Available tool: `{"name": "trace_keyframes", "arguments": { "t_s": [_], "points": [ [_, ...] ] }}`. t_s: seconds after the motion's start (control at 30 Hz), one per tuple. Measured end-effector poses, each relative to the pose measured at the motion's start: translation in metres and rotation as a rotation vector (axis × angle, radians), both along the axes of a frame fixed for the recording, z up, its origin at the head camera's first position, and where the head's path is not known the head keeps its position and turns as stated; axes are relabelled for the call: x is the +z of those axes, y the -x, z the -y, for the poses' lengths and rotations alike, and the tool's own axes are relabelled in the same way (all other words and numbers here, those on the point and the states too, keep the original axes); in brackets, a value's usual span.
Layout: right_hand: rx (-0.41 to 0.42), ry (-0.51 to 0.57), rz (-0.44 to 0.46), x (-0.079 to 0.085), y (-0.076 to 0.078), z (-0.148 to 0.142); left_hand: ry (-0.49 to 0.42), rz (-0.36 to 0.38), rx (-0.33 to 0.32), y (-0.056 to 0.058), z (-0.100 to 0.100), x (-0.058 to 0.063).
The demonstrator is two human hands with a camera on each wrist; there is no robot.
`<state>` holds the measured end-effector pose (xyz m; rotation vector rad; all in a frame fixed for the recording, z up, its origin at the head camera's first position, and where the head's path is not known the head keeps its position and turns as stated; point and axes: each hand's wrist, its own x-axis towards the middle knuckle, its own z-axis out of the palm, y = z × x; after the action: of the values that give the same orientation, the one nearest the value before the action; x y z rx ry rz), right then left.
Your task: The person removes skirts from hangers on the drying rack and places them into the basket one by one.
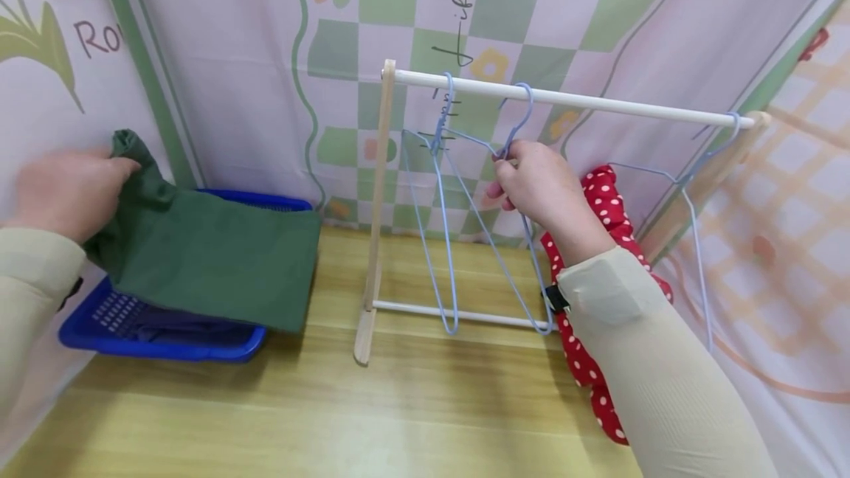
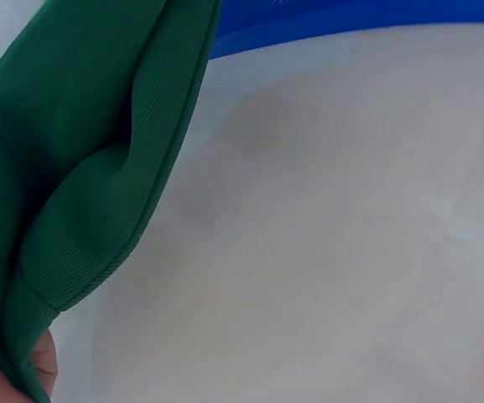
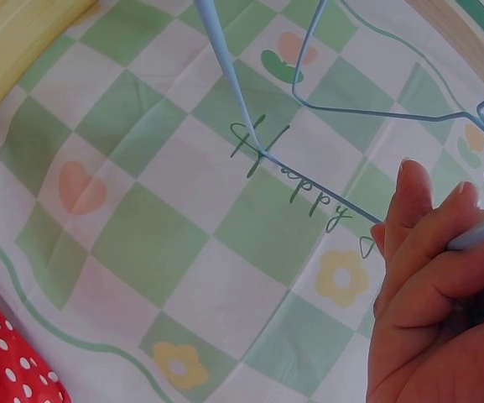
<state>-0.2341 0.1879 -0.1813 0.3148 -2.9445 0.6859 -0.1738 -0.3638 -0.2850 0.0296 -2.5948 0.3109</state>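
My left hand (image 1: 69, 190), blurred in the head view, grips a bunched end of a dark green cloth (image 1: 226, 260). The cloth spreads out flat over the blue basket (image 1: 159, 349); in the left wrist view its folds gather at the fingers (image 2: 44, 365). My right hand (image 1: 541, 190) pinches a light blue wire hanger (image 1: 524, 113) just below its hook, which sits over the white rod (image 1: 584, 100). To its left on the same rod hangs another blue hanger (image 1: 441, 139), bare.
A third blue hanger (image 1: 713, 150) hangs near the rod's right end. Behind my right forearm is a red cloth with white dots (image 1: 604, 198). Dark blue fabric (image 1: 199, 327) lies inside the basket. The rack's wooden post (image 1: 380, 198) stands between basket and hangers, on a wood-grain table (image 1: 319, 419).
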Motion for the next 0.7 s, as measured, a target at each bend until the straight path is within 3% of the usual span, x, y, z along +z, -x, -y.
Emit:
{"name": "trace_keyframes", "arguments": {
  "t_s": [0.13,0.43,0.6,0.7],
  "points": [
    [-0.003,0.002,0.004,0.0,-0.001,0.0,-0.029,-0.087,-0.079,0.001,-0.002,-0.01],
    [-0.008,0.013,0.018,0.001,-0.002,0.0,0.012,-0.064,-0.134,0.008,-0.01,-0.022],
    [-0.01,0.014,0.016,0.001,-0.002,0.001,0.036,0.09,-0.088,0.009,-0.011,-0.022],
    [-0.012,0.009,0.013,0.001,-0.002,0.001,0.044,0.133,-0.085,0.008,-0.012,-0.022]
  ]
}}
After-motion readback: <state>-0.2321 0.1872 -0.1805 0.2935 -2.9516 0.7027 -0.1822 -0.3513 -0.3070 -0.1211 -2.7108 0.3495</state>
